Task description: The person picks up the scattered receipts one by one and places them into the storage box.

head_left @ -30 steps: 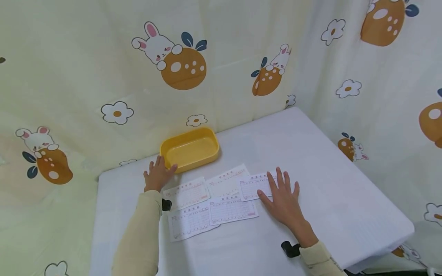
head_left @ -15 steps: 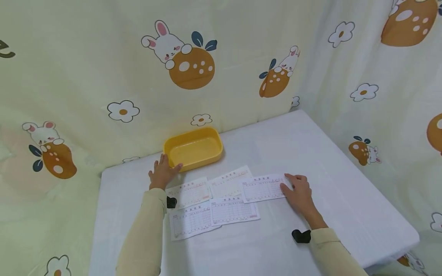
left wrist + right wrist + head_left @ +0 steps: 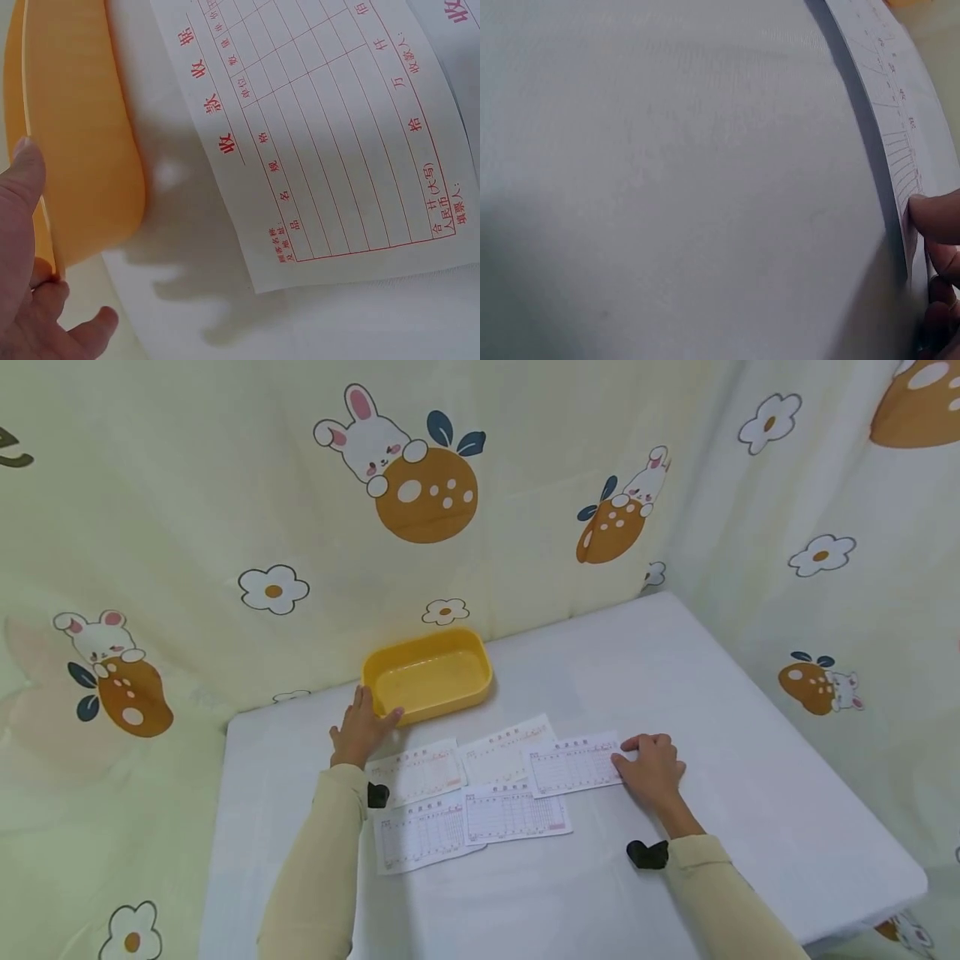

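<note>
At the yellow plastic tray (image 3: 420,718) my left hand (image 3: 360,731) grips the near-left corner. In the left wrist view the thumb (image 3: 26,169) lies over the tray's rim, with fingers bent round the corner. My right hand (image 3: 654,770) pinches the right end of a receipt slip (image 3: 573,764). Its thumb (image 3: 934,217) presses on the printed face in the right wrist view, and that edge of the slip stands up from the cloth. Partly under this slip lie an orange-printed receipt (image 3: 495,756) and a purple-printed receipt (image 3: 517,814).
Another red-printed receipt (image 3: 416,772) lies below the tray, close to my left wrist. A purple-lined receipt (image 3: 427,835) overlaps it nearer me. White cloth (image 3: 750,760) covers the table, and a patterned curtain (image 3: 225,485) hangs behind and to the right.
My right hand has gone from spread fingers over the receipt slip to pinching its right end. The left hand stays at the tray's corner. The whole view has shifted slightly.
</note>
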`<state>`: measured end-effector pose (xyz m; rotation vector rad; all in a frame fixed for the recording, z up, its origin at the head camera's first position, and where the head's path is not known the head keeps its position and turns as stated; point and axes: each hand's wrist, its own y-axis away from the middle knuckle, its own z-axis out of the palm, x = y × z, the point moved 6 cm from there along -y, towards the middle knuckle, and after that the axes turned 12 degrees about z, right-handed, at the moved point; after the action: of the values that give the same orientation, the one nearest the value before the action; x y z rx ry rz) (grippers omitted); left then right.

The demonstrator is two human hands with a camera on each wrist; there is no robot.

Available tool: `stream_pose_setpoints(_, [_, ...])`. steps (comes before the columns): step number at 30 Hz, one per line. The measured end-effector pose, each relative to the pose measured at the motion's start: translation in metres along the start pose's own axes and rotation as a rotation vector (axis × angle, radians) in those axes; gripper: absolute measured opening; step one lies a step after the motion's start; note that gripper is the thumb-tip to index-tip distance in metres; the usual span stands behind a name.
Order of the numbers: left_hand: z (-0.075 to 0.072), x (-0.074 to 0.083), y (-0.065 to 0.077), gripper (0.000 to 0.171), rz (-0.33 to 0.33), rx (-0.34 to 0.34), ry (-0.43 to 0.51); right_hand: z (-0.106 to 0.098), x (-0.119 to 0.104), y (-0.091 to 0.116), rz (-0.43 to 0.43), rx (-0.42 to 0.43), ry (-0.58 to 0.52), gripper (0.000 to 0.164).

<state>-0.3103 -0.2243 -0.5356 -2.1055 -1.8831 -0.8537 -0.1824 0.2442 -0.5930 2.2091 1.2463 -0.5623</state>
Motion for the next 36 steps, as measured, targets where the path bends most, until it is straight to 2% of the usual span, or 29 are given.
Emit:
stream_pose_setpoints(4, [0.001, -0.001, -0.001, 0.097, -0.003, 0.0, 0.0, 0.001, -0.003, 0.0, 0.025, 0.005, 0.008, 0.027])
stream_pose_setpoints(8, [-0.001, 0.0, -0.001, 0.097, -0.001, 0.006, 0.002, 0.002, -0.007, 0.0, -0.009, 0.014, 0.019, 0.041])
stream_pose_setpoints(11, [-0.002, 0.001, -0.001, 0.096, -0.001, 0.012, 0.009, 0.001, -0.012, -0.003, -0.046, -0.02, 0.049, 0.049])
stream_pose_setpoints(14, [-0.004, 0.001, -0.001, 0.096, 0.002, 0.017, 0.017, 0.0, -0.016, -0.008, -0.062, -0.076, 0.067, 0.049])
stream_pose_setpoints(20, [-0.001, -0.001, -0.001, 0.096, 0.012, 0.006, 0.037, -0.001, -0.019, -0.02, -0.038, -0.183, 0.089, 0.038])
stream_pose_setpoints(25, [0.003, 0.0, 0.003, 0.096, 0.01, -0.002, 0.056, -0.002, -0.018, -0.023, -0.049, -0.174, 0.107, 0.019])
stream_pose_setpoints(28, [0.004, 0.0, 0.004, 0.097, 0.013, -0.007, 0.056, -0.006, -0.015, -0.023, -0.092, -0.161, 0.059, 0.013])
stream_pose_setpoints(32, [0.002, -0.001, 0.003, 0.098, 0.015, -0.013, 0.038, -0.012, -0.007, -0.021, -0.166, -0.174, -0.054, 0.012])
stream_pose_setpoints(36, [-0.001, 0.0, 0.002, 0.098, 0.018, -0.01, 0.022, -0.017, 0.01, -0.02, -0.166, -0.17, -0.129, 0.015])
